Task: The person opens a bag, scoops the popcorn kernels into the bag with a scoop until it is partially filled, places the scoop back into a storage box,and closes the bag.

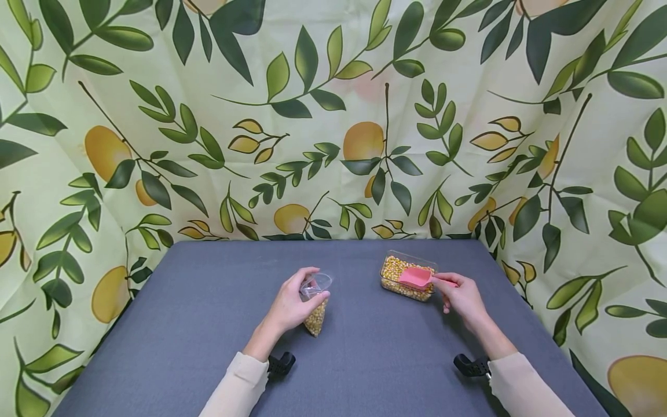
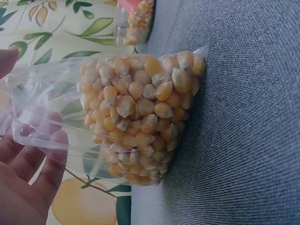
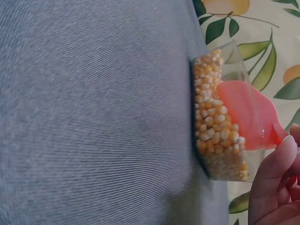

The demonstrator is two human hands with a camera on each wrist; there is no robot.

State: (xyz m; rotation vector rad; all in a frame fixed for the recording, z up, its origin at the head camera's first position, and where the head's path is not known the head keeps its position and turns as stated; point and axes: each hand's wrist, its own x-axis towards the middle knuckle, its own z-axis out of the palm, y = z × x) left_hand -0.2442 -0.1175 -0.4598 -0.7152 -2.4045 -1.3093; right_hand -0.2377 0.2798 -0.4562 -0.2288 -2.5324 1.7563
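Note:
A clear plastic bag stands on the table, its lower part filled with corn kernels. My left hand holds it near the open top, thumb on one side and fingers on the other. To the right sits a clear rectangular container of corn kernels. My right hand grips the handle of a pink scoop. The scoop's blade is inside the container, against the kernels; how much it carries cannot be seen.
A grey-blue cloth covers the table. Behind and beside it hangs a curtain printed with leaves and fruit. Black bands are on both wrists.

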